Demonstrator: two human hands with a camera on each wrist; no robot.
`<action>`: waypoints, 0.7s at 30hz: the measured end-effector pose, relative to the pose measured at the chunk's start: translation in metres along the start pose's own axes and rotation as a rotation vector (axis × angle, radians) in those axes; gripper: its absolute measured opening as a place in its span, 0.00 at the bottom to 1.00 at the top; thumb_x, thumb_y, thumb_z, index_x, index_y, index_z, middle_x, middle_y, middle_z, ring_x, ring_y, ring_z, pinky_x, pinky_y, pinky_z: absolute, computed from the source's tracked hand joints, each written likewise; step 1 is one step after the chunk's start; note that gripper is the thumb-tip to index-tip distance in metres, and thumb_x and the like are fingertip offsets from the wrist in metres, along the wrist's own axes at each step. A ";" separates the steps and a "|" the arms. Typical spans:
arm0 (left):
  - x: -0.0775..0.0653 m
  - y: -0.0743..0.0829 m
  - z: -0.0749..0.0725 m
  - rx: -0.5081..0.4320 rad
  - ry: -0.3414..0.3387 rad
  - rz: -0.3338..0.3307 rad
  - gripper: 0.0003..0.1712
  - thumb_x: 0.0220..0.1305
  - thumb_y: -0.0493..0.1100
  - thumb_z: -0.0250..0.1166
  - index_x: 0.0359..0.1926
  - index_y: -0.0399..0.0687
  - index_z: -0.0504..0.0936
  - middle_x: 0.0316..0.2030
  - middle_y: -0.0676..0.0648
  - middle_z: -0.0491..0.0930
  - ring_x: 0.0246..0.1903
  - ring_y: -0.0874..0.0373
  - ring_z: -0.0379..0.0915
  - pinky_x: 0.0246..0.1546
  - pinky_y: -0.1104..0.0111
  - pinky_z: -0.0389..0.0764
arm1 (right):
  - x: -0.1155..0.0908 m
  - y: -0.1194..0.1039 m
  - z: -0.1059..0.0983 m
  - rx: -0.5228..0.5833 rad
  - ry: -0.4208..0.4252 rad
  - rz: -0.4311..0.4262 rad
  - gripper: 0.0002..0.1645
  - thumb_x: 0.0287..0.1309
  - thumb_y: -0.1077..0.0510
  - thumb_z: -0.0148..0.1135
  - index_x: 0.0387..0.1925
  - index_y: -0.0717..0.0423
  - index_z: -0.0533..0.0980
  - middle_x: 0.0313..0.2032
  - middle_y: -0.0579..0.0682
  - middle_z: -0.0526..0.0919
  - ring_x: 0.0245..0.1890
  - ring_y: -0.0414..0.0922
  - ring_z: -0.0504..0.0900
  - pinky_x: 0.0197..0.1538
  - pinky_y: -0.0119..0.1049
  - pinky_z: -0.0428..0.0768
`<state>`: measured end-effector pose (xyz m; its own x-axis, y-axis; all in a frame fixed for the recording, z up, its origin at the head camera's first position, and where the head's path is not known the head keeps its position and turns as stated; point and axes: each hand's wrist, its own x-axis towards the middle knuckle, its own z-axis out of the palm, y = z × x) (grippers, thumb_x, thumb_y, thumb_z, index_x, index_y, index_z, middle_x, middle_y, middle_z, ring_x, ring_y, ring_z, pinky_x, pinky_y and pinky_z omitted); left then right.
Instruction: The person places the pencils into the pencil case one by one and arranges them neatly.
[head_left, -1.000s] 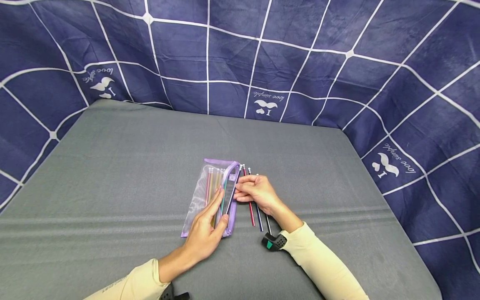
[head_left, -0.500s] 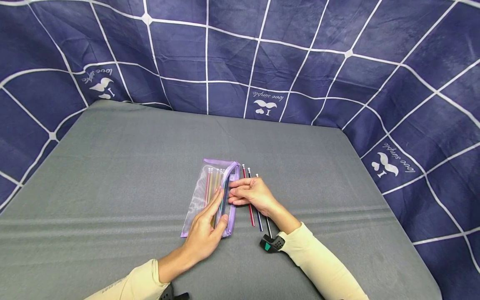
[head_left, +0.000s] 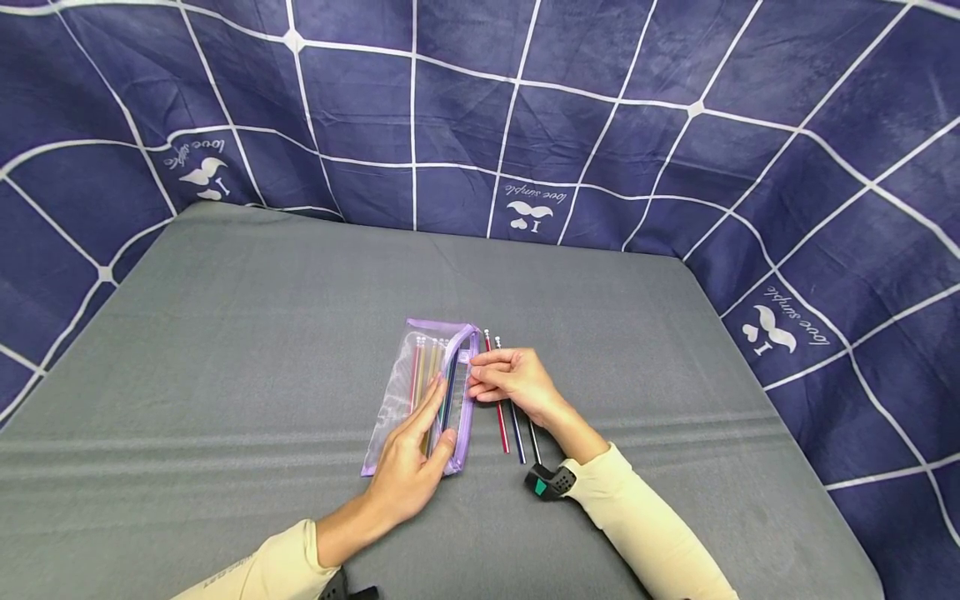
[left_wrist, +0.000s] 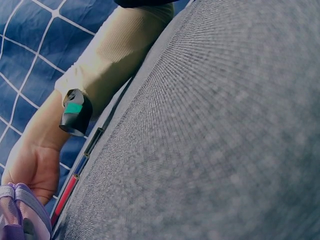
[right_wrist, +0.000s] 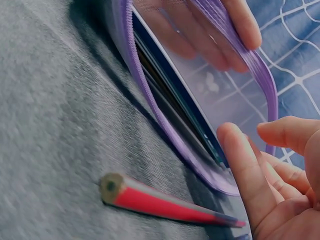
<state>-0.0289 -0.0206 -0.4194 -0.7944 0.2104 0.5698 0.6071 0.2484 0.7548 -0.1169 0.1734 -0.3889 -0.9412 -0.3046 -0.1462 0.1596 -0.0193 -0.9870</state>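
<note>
A see-through pencil case (head_left: 390, 400) with purple edging lies on the grey surface, its zip side gaping in the right wrist view. Several pencils show through it, and a dark blue pencil (right_wrist: 172, 80) lies just inside the mouth. My left hand (head_left: 408, 471) lies over the case and holds the zip edge, thumb on one side and fingers on the other. My right hand (head_left: 517, 385) is at the mouth's right edge, with nothing between thumb and fingers. Beside the case lie a red pencil (head_left: 503, 429), a blue pencil (head_left: 518, 437) and a black pencil (head_left: 535, 443), partly under my right hand.
The grey cloth-covered surface (head_left: 262, 333) has low creases running across it. Blue cloth with white lines (head_left: 465, 108) hangs behind and at both sides. A black wrist device (head_left: 550, 482) sits on the right wrist, close above the black pencil's end.
My right hand carried the dark blue pencil left into the case, let it go, then drew back slightly right. My left hand stayed on the case.
</note>
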 end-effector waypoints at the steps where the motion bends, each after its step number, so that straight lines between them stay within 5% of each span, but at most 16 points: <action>1: 0.000 0.000 0.000 -0.004 0.000 0.001 0.36 0.62 0.29 0.61 0.71 0.30 0.62 0.71 0.35 0.61 0.70 0.39 0.56 0.72 0.64 0.53 | 0.000 -0.001 -0.001 -0.009 0.007 -0.007 0.20 0.61 0.72 0.59 0.52 0.84 0.71 0.31 0.59 0.86 0.26 0.42 0.87 0.33 0.32 0.86; 8: 0.000 -0.001 0.000 -0.018 0.004 0.009 0.36 0.62 0.28 0.61 0.71 0.29 0.62 0.71 0.34 0.60 0.69 0.37 0.56 0.72 0.63 0.53 | 0.001 -0.007 -0.016 -0.090 0.082 -0.077 0.18 0.61 0.72 0.59 0.48 0.84 0.73 0.29 0.59 0.85 0.23 0.42 0.86 0.30 0.33 0.86; 14: -0.001 -0.001 0.000 -0.031 0.004 0.008 0.37 0.62 0.28 0.61 0.71 0.30 0.61 0.71 0.34 0.59 0.70 0.37 0.55 0.72 0.64 0.52 | 0.004 -0.009 -0.036 -0.264 0.205 -0.119 0.14 0.59 0.69 0.63 0.42 0.80 0.77 0.28 0.66 0.85 0.19 0.40 0.84 0.25 0.33 0.86; 21: -0.001 0.000 0.000 -0.025 0.003 0.002 0.36 0.61 0.28 0.61 0.71 0.29 0.62 0.71 0.34 0.60 0.70 0.38 0.55 0.72 0.64 0.52 | 0.005 -0.010 -0.056 -0.542 0.324 -0.101 0.09 0.55 0.64 0.69 0.32 0.70 0.81 0.18 0.53 0.83 0.12 0.37 0.80 0.18 0.34 0.83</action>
<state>-0.0286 -0.0207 -0.4202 -0.7935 0.2079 0.5720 0.6078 0.2244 0.7617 -0.1401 0.2253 -0.3830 -0.9996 -0.0214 0.0202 -0.0280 0.4774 -0.8782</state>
